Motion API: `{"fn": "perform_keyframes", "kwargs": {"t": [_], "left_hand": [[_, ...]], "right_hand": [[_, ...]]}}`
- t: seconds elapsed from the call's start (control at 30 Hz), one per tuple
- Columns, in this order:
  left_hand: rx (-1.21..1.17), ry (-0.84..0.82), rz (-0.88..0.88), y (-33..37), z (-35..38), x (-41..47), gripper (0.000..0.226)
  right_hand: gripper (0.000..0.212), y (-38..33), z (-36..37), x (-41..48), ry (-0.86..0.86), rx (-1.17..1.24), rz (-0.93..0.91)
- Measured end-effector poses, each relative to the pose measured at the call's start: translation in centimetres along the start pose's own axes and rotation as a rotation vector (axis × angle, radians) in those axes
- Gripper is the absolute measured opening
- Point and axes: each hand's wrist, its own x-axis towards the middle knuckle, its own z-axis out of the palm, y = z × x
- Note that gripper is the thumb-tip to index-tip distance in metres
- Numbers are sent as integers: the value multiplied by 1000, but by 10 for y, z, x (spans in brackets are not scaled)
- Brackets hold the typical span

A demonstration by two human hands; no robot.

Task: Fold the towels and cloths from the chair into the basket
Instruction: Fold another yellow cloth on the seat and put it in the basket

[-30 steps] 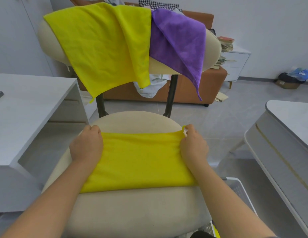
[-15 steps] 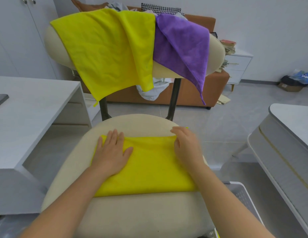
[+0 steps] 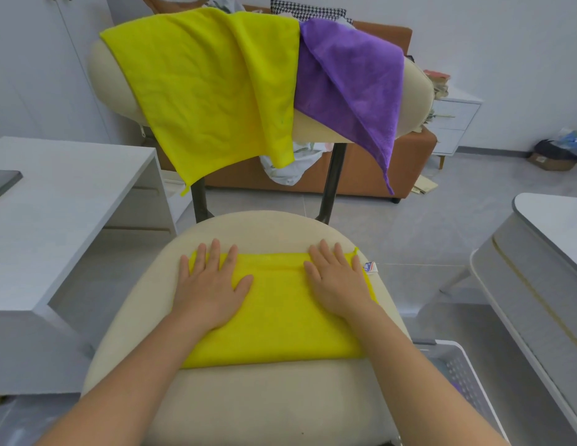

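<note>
A folded yellow cloth (image 3: 277, 313) lies flat on the cream chair seat (image 3: 264, 403). My left hand (image 3: 210, 284) presses flat on the cloth's left part, fingers straight and spread. My right hand (image 3: 338, 281) presses flat on its right part, near a small white label at the cloth's corner. Over the chair's backrest (image 3: 412, 101) hang a large yellow towel (image 3: 210, 91) and a purple towel (image 3: 354, 82). A white perforated basket (image 3: 458, 378) stands on the floor at the lower right, partly hidden by my right forearm.
A white desk (image 3: 55, 214) stands to the left and a grey table (image 3: 544, 252) to the right. Behind the chair is a brown sofa (image 3: 361, 175) with clothes on it, and a white drawer unit (image 3: 454, 123) holding books.
Both hands let go of the cloth's far corners and now lie flat on it with fingers spread. The right hand has moved outward to the right.
</note>
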Motion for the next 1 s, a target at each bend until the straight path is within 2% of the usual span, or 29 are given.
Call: {"fn": "perform_keyframes", "kwargs": {"t": [0.07,0.17,0.23,0.33,0.5,0.67,0.83,1.0], "left_hand": [[35,88,-3,1,-3,-1,66],[58,226,170,14,-13,-1,71],[25,153,267,26,-10,-1,66],[27,32,241,30,5,-4,58],[9,16,130,24,5,-6,62],[7,5,103,24,7,-6,63],[7,59,92,34,-2,-6,63],[19,50,162,42,11,-17,63]], "right_hand": [[57,-2,-5,-2,35,4,4],[56,-24,-6,-8,61,3,-126],[56,-36,1,-10,7,-32,-185],[55,-30,9,-7,-32,-64,-148],[56,-2,3,-1,1,-59,-11],[59,18,-11,-3,51,-5,217],[60,-18,1,-14,58,-40,37],[60,-14,12,-14,55,-49,12]]}}
